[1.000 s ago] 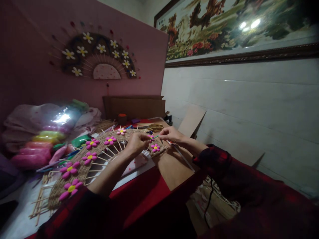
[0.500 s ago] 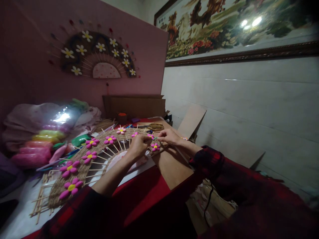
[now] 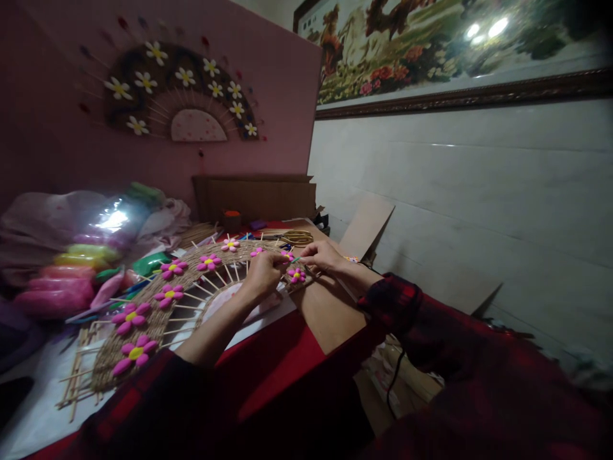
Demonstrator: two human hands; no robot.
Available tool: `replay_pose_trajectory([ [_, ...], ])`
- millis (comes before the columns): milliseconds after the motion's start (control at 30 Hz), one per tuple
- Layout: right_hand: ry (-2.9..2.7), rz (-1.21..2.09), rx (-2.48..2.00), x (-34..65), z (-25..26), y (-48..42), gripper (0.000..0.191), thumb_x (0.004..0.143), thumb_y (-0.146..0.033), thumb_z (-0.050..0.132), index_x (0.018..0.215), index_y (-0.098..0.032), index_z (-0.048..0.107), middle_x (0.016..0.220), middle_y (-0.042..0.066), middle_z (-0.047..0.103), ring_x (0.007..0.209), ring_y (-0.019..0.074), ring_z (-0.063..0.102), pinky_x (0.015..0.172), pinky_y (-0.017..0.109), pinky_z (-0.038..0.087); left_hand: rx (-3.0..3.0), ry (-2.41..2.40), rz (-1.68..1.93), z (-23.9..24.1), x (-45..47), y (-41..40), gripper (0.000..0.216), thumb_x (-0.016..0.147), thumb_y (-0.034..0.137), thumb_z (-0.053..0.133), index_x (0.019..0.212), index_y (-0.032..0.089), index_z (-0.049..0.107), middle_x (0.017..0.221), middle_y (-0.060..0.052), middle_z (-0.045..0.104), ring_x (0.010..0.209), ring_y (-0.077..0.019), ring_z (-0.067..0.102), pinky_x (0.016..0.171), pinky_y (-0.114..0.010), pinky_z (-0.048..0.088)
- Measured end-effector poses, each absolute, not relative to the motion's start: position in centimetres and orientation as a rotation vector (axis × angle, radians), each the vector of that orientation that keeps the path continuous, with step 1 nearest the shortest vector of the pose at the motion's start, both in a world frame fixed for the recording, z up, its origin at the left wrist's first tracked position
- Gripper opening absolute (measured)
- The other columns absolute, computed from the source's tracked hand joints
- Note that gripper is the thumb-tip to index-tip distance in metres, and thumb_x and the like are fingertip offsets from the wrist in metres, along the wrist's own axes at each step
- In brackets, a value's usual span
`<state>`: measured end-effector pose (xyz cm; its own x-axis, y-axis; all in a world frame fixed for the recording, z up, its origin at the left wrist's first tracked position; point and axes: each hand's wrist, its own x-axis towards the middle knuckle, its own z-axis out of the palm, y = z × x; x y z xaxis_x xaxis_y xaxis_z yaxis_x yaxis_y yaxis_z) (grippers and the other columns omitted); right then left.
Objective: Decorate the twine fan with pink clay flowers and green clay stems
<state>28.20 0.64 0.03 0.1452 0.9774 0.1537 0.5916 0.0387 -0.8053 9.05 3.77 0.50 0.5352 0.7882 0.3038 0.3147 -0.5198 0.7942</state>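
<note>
A woven fan-shaped piece (image 3: 158, 306) with wooden spokes and several pink flowers with yellow centres lies on the red table (image 3: 272, 364). My left hand (image 3: 262, 273) rests closed on the fan's right part, fingers curled over the weave. My right hand (image 3: 323, 255) pinches a thin green-tipped stick (image 3: 297, 259) just above a pink flower (image 3: 295, 275) at the fan's right end. Both hands almost touch each other.
Bags of coloured clay (image 3: 71, 262) lie at the left. A brown cardboard sheet (image 3: 330, 313) lies under my right forearm. Gold scissors (image 3: 297, 237) and a small orange-topped pot (image 3: 231, 220) sit behind the fan. A finished fan (image 3: 177, 96) hangs on the pink board.
Both hands stay at the fan's right end, the left hand shifting slightly. The long stick seen under my right hand a second ago is no longer visible. The view has tilted a little.
</note>
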Motion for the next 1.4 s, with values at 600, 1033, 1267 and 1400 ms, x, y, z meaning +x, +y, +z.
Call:
replay_pose_trajectory([
  [600, -1.63, 0.374, -1.646, 29.4, -0.4, -1.2, 0.018, 0.076, -0.025, 0.057, 0.076, -0.011, 0.068, 0.061, 0.001, 0.058, 0.056, 0.011, 0.047, 0.053, 0.023, 0.035, 2.061, 0.906, 0.897, 0.6, 9.0, 3.7, 0.021, 0.067, 0.012, 0.059, 0.08, 0.017, 0.075, 0.052, 0.0, 0.06, 0.058, -0.0157, 0.056, 0.056, -0.024, 0.039],
  [1033, -2.192, -0.339, -1.71, 28.2, -0.6, -6.3, 0.024, 0.082, -0.012, 0.053, 0.094, -0.021, 0.072, 0.101, 0.009, 0.06, 0.09, 0.0192, 0.053, 0.074, 0.028, 0.038, 2.213, 0.96, 0.855, 0.3, 9.0, 3.8, 0.027, 0.074, 0.016, 0.053, 0.091, 0.014, 0.074, 0.066, -0.002, 0.068, 0.066, -0.0154, 0.061, 0.061, -0.024, 0.043],
  [1267, -2.259, -0.411, -1.758, 28.3, -1.3, -5.7, 0.029, 0.082, -0.007, 0.049, 0.094, -0.022, 0.07, 0.094, 0.007, 0.055, 0.084, 0.0181, 0.047, 0.072, 0.029, 0.034, 2.21, 0.953, 0.85, 0.4, 8.9, 3.8, 0.028, 0.074, 0.016, 0.052, 0.091, 0.015, 0.074, 0.067, -0.003, 0.07, 0.066, -0.0154, 0.061, 0.061, -0.024, 0.044],
  [1400, -2.256, -0.381, -1.757, 28.4, -1.1, -5.4, 0.026, 0.082, -0.008, 0.049, 0.092, -0.02, 0.068, 0.095, 0.008, 0.055, 0.086, 0.0182, 0.047, 0.073, 0.028, 0.035, 2.212, 0.955, 0.866, 0.3, 8.9, 4.0, 0.026, 0.072, 0.016, 0.053, 0.087, 0.016, 0.074, 0.068, -0.002, 0.07, 0.065, -0.0147, 0.061, 0.06, -0.023, 0.043],
])
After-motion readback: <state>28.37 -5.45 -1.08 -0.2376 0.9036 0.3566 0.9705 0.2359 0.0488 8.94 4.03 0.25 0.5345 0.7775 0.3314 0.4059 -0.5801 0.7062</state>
